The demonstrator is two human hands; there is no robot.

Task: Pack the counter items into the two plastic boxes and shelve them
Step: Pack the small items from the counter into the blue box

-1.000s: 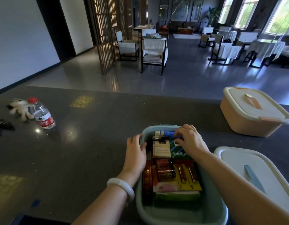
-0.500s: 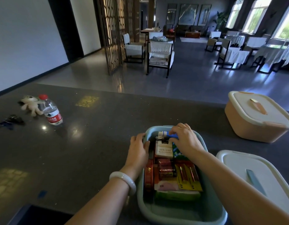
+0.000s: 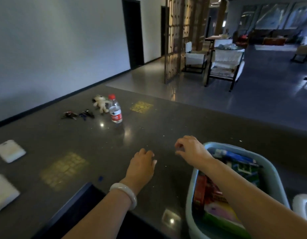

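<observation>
Two empty hands, left hand [image 3: 140,167], right hand [image 3: 192,149], packed box [image 3: 270,169]

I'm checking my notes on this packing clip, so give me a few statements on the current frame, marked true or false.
1. The water bottle stands upright on the counter. True.
2. The left hand holds the bottle. False: it holds nothing, fingers loosely curled over the counter.
3. The blue-green box already has items inside. True.
4. The plush toy lies in the box. False: it lies on the counter beside the bottle.
5. The right hand grips a lid. False: it is empty, beside the box's rim.
</observation>
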